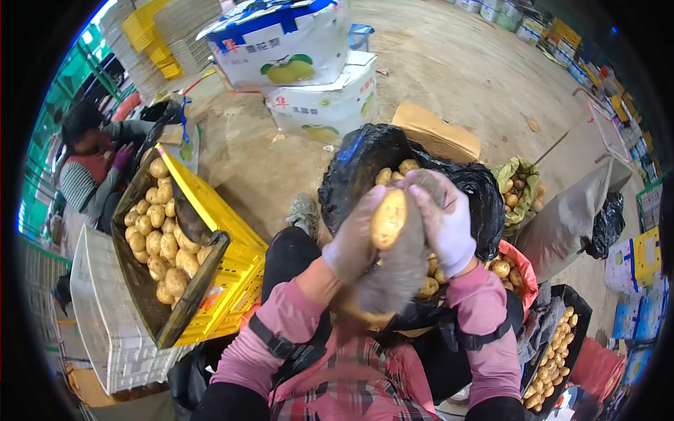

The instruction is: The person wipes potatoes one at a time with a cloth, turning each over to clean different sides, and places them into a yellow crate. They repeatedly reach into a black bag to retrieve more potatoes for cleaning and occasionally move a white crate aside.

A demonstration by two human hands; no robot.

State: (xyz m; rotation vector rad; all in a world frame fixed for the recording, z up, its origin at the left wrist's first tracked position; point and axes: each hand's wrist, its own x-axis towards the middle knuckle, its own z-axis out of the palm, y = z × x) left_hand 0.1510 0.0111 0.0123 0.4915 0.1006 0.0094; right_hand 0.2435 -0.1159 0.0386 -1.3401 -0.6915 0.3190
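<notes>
A yellow potato [389,219] is held up in front of me between both hands. My left hand [349,238], in a soiled pale glove, is closed on the potato's left side. My right hand [451,223], gloved too, is closed around a dirty grey cloth [394,275] at the potato's right side. The cloth hangs below the potato and is blurred by motion. Under my hands is a container lined with a black plastic bag [365,158], with more potatoes [407,167] inside. My hands and the cloth hide part of it.
At left, a yellow crate [235,270] of potatoes rests on a white crate [112,330]. Pear boxes [323,88] are stacked ahead. A green sack [518,175], a red bag [525,263] and a black tray [579,316] hold potatoes at right. Another person [95,158] sits at far left.
</notes>
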